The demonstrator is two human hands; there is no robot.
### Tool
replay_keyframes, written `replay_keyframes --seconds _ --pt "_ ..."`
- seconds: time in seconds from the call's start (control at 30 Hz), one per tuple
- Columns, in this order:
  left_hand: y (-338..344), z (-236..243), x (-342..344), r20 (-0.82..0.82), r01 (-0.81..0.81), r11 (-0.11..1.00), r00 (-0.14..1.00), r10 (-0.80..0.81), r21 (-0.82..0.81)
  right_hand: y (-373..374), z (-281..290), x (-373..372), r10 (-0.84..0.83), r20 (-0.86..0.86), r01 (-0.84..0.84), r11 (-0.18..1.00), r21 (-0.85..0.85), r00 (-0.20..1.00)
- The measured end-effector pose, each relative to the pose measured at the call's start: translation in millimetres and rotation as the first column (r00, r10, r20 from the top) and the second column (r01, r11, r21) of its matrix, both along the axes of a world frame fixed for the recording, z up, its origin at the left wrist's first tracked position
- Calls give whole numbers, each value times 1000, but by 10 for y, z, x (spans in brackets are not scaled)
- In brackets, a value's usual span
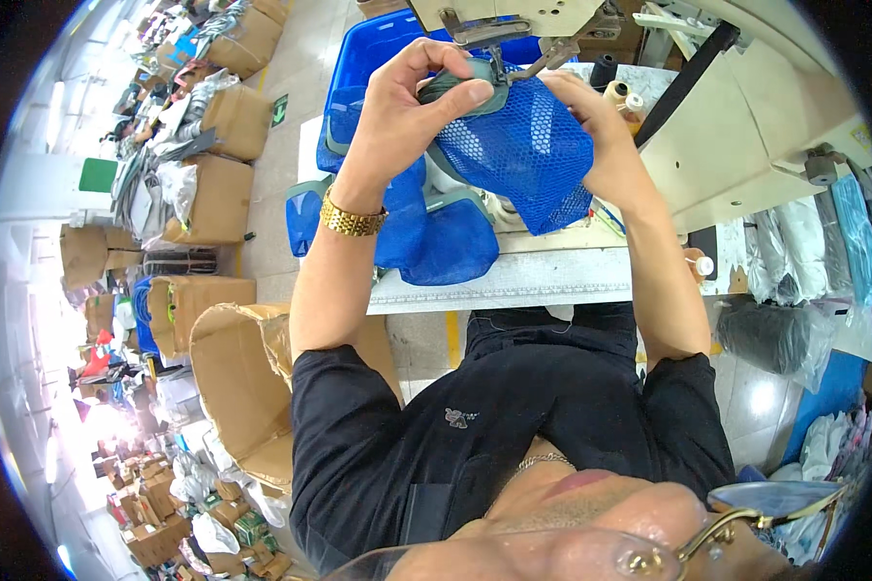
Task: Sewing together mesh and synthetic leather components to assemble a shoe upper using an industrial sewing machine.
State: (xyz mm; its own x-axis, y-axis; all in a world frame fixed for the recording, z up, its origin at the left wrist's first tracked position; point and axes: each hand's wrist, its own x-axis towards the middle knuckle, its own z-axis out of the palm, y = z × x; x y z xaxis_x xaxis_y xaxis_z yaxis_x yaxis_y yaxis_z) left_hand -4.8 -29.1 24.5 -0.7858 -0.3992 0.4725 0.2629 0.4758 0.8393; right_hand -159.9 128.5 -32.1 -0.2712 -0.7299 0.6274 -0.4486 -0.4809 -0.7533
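A blue mesh piece (513, 155) with a grey-green fabric edge (482, 89) hangs under the needle area of a sewing machine (489, 29). My left hand (412, 102), with a gold watch (354, 215) on its wrist, pinches the grey-green edge between thumb and fingers, just left of the presser foot (498, 70). On the other side, my right hand (591, 121) grips the upper right border of the mesh; some of its fingertips are hidden behind it. More blue mesh pieces (451, 247) with the same edging lie on the white table (552, 276), below and left of my hands.
A blue plastic bin (358, 48) stands behind the table's left side. Thread spools (618, 92) sit right of the needle. An open cardboard box (228, 387) is by my left side. Bagged goods (775, 339) are at the right, and stacked cartons (218, 198) line the left.
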Motion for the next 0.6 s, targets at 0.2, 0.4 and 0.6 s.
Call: replay_keyframes --seconds 0.2,0.4,0.6 --pt "15 75 15 86 14 997 996 -20 73 -89 -55 46 -107 16 107 994 -22 994" --pt "-8 81 82 96 42 995 994 -51 96 -95 -70 86 -114 32 113 993 21 993" --pt "49 61 103 41 24 994 999 -29 109 -65 37 212 -196 84 201 978 -54 977"
